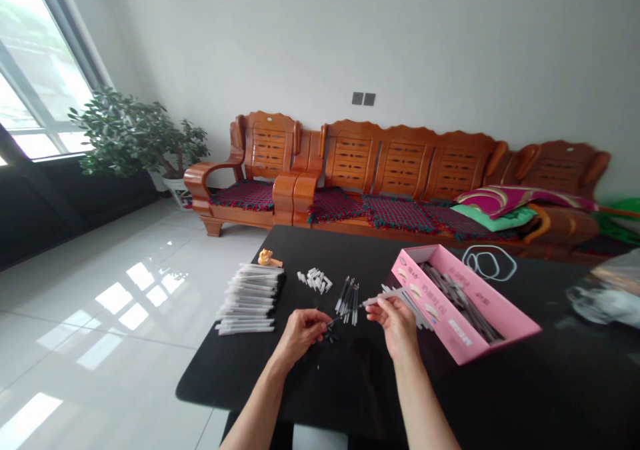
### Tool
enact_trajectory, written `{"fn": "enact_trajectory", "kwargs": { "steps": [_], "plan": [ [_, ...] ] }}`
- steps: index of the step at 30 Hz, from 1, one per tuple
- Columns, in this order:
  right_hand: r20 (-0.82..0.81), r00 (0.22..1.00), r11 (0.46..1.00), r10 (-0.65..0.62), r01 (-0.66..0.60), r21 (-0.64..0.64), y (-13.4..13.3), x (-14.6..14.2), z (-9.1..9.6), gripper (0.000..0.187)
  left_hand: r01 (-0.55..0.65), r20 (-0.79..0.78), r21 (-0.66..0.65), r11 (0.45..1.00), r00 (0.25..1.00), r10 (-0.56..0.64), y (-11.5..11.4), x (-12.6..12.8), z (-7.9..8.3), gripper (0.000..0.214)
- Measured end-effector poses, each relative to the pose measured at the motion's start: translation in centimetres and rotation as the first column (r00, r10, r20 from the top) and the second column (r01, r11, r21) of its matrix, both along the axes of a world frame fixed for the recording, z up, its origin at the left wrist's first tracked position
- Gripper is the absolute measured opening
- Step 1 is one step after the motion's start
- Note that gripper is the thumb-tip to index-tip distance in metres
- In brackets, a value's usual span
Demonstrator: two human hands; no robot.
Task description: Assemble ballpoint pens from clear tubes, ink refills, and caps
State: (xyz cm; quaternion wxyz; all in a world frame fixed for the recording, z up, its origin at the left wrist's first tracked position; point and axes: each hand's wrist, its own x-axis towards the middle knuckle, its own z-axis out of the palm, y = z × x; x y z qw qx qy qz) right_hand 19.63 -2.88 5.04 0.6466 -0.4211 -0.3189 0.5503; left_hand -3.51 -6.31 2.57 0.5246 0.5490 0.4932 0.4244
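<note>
Pen barrel (383, 297) sits pinched in the right hand (395, 327), its thin refill (345, 317) gripped by the left hand (300, 333), over a black table (225, 380) facing a wooden sofa (400, 163).

On the table (240, 377), a stack of pen barrels (247, 300) lies along the left edge, a small figurine (267, 258) just behind it, pen caps (315, 280) and pen refills (349, 300) to its right, a box (500, 330) rightmost, a wooden sofa (400, 163) behind.
</note>
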Motion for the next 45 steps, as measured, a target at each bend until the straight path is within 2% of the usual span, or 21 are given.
{"fn": "enact_trajectory", "kwargs": {
  "steps": [3, 9, 24, 27, 30, 33, 36, 38, 40, 42, 45],
  "plan": [
    [-0.016, 1.0, 1.0, 0.011, -0.011, -0.012, -0.1, -0.2, -0.2, 0.034, -0.001, 0.047, -0.016, 1.0, 0.999, 0.002, 0.0, 0.1, -0.1, 0.029],
    [-0.078, 0.996, 0.995, 0.035, -0.042, -0.085, 0.0, 0.1, -1.0, 0.032, 0.01, 0.236, -0.058, 0.998, 0.972, 0.004, -0.1, 0.2, 0.2, 0.032],
    [-0.096, 0.994, 0.99, 0.058, -0.069, -0.121, -0.3, -0.7, -1.6, 0.029, -0.001, 0.258, -0.027, 1.0, 0.966, 0.008, -0.1, 0.3, 0.2, 0.029],
    [-0.119, 0.988, 0.985, 0.095, -0.111, -0.133, -0.7, -2.0, -1.6, 0.028, -0.034, 0.276, -0.038, 0.999, 0.96, 0.043, -0.2, 1.4, 0.4, 0.034],
    [-0.155, 0.968, 0.965, 0.197, -0.219, -0.145, -1.3, -3.5, -1.7, 0.026, -0.061, 0.276, -0.029, 0.998, 0.959, 0.066, 0.0, 2.6, 0.8, 0.043],
    [-0.225, 0.941, 0.943, 0.253, -0.291, -0.16, -1.2, -3.9, -2.0, 0.02, -0.107, 0.255, -0.015, 0.994, 0.961, 0.108, 0.6, 2.6, 0.8, 0.051],
    [-0.35, 0.924, 0.961, 0.154, -0.222, -0.164, -0.5, -2.6, -2.5, 0.012, -0.251, 0.188, 0.02, 0.968, 0.952, 0.243, 1.5, 0.9, 0.4, 0.05],
    [-0.405, 0.912, 0.976, 0.058, -0.136, -0.167, -0.1, -1.6, -2.8, 0.01, -0.355, 0.083, 0.053, 0.933, 0.933, 0.351, 1.8, -0.7, 0.0, 0.043],
    [-0.41, 0.911, 0.977, 0.051, -0.129, -0.167, 0.1, -1.1, -3.1, 0.01, -0.41, -0.057, 0.101, 0.906, 0.907, 0.417, 1.9, -1.9, -0.6, 0.031],
    [-0.396, 0.912, 0.971, 0.103, -0.178, -0.157, 0.1, -1.1, -3.3, 0.011, -0.409, -0.215, 0.163, 0.898, 0.874, 0.436, 1.9, -2.3, -1.1, 0.021],
    [-0.384, 0.912, 0.966, 0.14, -0.211, -0.149, -0.2, -1.9, -3.3, 0.014, -0.32, -0.419, 0.275, 0.907, 0.809, 0.412, 1.6, -1.5, -1.8, 0.018]
  ]
}}
